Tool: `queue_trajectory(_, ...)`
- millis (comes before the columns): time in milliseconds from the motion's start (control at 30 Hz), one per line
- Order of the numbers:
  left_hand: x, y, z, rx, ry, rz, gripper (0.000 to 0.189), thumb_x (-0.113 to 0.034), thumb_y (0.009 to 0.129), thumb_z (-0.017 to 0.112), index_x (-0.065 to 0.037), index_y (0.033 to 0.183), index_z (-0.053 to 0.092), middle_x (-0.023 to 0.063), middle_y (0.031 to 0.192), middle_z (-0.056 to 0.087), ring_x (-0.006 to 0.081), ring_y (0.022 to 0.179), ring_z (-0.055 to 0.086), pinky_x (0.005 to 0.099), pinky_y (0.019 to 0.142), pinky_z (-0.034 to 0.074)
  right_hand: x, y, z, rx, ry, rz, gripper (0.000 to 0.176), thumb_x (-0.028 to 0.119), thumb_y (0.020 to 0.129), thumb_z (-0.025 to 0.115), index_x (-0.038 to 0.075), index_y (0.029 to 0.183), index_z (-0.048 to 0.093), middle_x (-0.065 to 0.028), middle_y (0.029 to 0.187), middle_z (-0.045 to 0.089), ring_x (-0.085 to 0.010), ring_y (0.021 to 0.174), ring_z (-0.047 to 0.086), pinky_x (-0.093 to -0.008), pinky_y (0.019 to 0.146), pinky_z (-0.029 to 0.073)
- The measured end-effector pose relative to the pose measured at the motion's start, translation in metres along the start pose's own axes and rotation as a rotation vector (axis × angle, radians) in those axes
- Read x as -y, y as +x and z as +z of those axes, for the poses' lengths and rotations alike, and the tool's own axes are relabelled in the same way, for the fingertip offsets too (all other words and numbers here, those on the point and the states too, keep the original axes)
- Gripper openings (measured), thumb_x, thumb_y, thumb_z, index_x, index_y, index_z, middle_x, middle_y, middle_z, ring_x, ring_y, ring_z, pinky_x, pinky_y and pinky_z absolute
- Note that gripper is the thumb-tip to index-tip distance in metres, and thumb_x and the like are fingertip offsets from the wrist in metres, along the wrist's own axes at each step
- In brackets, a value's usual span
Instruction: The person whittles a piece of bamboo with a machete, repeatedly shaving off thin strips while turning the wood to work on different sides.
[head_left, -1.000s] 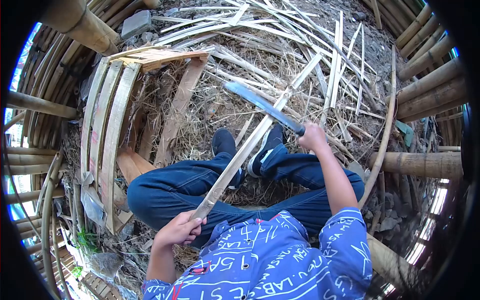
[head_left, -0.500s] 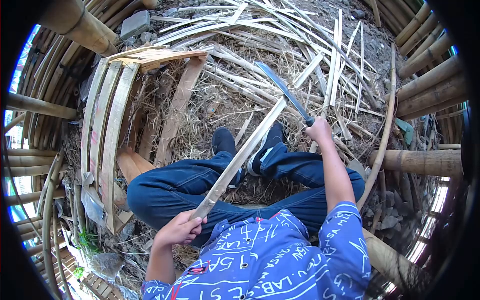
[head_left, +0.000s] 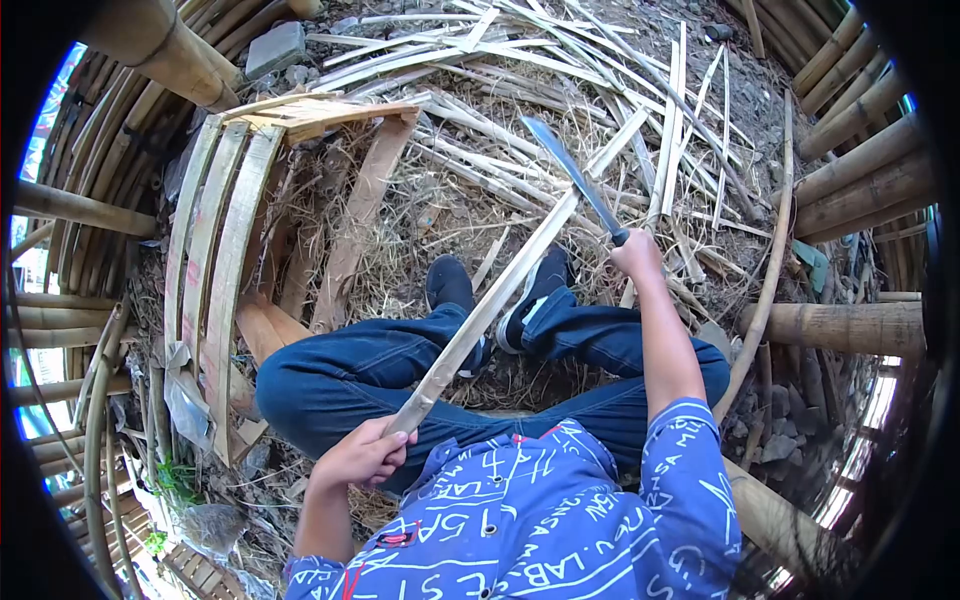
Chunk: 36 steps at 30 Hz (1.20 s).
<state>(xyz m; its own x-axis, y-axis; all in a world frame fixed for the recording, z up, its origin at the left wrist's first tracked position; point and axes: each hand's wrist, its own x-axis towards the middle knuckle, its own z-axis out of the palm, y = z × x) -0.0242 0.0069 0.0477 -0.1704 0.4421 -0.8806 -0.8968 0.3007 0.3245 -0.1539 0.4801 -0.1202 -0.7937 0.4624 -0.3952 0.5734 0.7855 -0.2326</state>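
Observation:
My left hand [head_left: 366,456] is wrapped round the near end of a long split bamboo strip [head_left: 482,322]. The strip slants up and to the right, over my crossed legs, with its far part over the ground. In my right hand [head_left: 637,255] is the dark handle of a machete [head_left: 572,172]. Its long blade points up and to the left and crosses the strip near the strip's far part. Below the strip are my dark shoes [head_left: 451,283] and blue jeans [head_left: 340,370].
A wooden slatted crate [head_left: 228,250] lies on its side at the left. Many thin bamboo strips [head_left: 470,52] are scattered over the soil ahead. Thick bamboo poles [head_left: 835,328] flank both sides. A grey block [head_left: 274,50] lies at the upper left.
The machete blade has shifted slightly right and down along the strip. My left hand keeps its grip and has hardly moved.

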Motion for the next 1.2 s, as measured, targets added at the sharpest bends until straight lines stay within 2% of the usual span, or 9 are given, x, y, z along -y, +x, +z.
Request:
queue_trajectory(33, -0.002, -0.001, -0.003, -0.002, 0.005, 0.012, 0.011, -0.018, 0.102, 0.042, -0.007, 0.103, 0.046, -0.0043, 0.063, 0.035, 0.0040, 0.046, 0.031, 0.0209, 0.039, 0.028, 0.002, -0.001, 0.006, -0.139, -0.022, -0.038, 0.023, 0.015, 0.070, 0.059, 0.003, 0.086, 0.069, -0.0239, 0.090, 0.068, -0.0418, 0.090, 0.065, -0.0482, 0.084, 0.052)
queue_trajectory(133, -0.001, -0.001, -0.007, 0.032, -0.015, -0.005, 0.011, -0.018, 0.102, 0.043, -0.008, 0.103, 0.046, -0.0045, 0.063, 0.035, 0.0039, 0.045, 0.030, 0.0213, 0.038, 0.027, 0.003, -0.004, 0.009, -0.188, -0.070, -0.107, 0.021, 0.015, 0.070, 0.059, 0.003, 0.085, 0.069, -0.0245, 0.087, 0.068, -0.0421, 0.088, 0.065, -0.0492, 0.082, 0.052)
queue_trajectory(267, 0.003, -0.002, -0.011, 0.011, -0.017, 0.002, 0.012, -0.018, 0.102, 0.043, -0.007, 0.104, 0.047, -0.0049, 0.063, 0.034, 0.0038, 0.045, 0.030, 0.0213, 0.037, 0.026, 0.008, -0.032, -0.003, -0.106, -0.175, -0.327, 0.029, 0.018, 0.067, 0.064, 0.004, 0.092, 0.067, -0.0226, 0.088, 0.069, -0.0392, 0.085, 0.068, -0.0480, 0.080, 0.054)
queue_trajectory(433, -0.004, 0.000, -0.004, 0.011, -0.025, -0.004, 0.013, -0.019, 0.103, 0.042, -0.007, 0.104, 0.046, -0.0049, 0.062, 0.034, 0.0039, 0.045, 0.031, 0.0209, 0.038, 0.028, 0.004, -0.050, 0.000, -0.164, -0.165, -0.352, 0.026, 0.018, 0.066, 0.066, 0.005, 0.089, 0.068, -0.0221, 0.082, 0.068, -0.0390, 0.082, 0.067, -0.0484, 0.078, 0.054)
queue_trajectory(600, -0.018, 0.023, 0.011, 0.026, 0.004, 0.174, 0.014, -0.016, 0.102, 0.042, -0.004, 0.108, 0.047, -0.0046, 0.063, 0.036, 0.0042, 0.045, 0.033, 0.0209, 0.038, 0.030, 0.024, -0.110, 0.031, 0.024, 0.090, -0.420, 0.026, 0.020, 0.068, 0.068, 0.006, 0.089, 0.069, -0.0218, 0.082, 0.068, -0.0398, 0.080, 0.066, -0.0477, 0.076, 0.054)
queue_trajectory(733, -0.031, 0.051, 0.015, 0.013, -0.011, 0.197, 0.015, -0.014, 0.102, 0.042, -0.003, 0.111, 0.047, -0.0048, 0.064, 0.036, 0.0042, 0.045, 0.033, 0.0209, 0.039, 0.029, 0.061, -0.173, 0.041, 0.209, 0.334, -0.458, 0.021, 0.021, 0.069, 0.067, 0.008, 0.085, 0.069, -0.0224, 0.077, 0.067, -0.0426, 0.079, 0.065, -0.0494, 0.073, 0.053)
queue_trajectory(833, -0.031, 0.061, 0.014, 0.027, -0.010, 0.165, 0.016, -0.015, 0.102, 0.041, -0.004, 0.112, 0.048, -0.0058, 0.065, 0.034, 0.0031, 0.045, 0.029, 0.0204, 0.038, 0.026, 0.085, -0.204, 0.039, 0.321, 0.370, -0.475, 0.021, 0.021, 0.070, 0.065, 0.007, 0.085, 0.068, -0.0231, 0.075, 0.066, -0.0436, 0.075, 0.064, -0.0510, 0.072, 0.053)
queue_trajectory(1033, -0.021, 0.068, 0.003, 0.030, -0.097, 0.100, 0.017, -0.019, 0.102, 0.042, -0.006, 0.111, 0.048, -0.0078, 0.065, 0.031, 0.0009, 0.045, 0.024, 0.0197, 0.038, 0.021, 0.106, -0.224, 0.041, 0.301, 0.248, -0.610, 0.024, 0.021, 0.066, 0.067, 0.008, 0.086, 0.067, -0.0209, 0.073, 0.066, -0.0410, 0.073, 0.066, -0.0503, 0.070, 0.053)
queue_trajectory(1200, -0.028, 0.062, 0.008, 0.012, -0.084, 0.117, 0.013, -0.019, 0.102, 0.042, -0.009, 0.107, 0.047, -0.0078, 0.064, 0.031, 0.0011, 0.044, 0.024, 0.0196, 0.037, 0.020, 0.106, -0.214, 0.038, 0.237, 0.180, -0.585, 0.024, 0.020, 0.065, 0.067, 0.009, 0.086, 0.067, -0.0208, 0.073, 0.067, -0.0415, 0.074, 0.066, -0.0514, 0.070, 0.053)
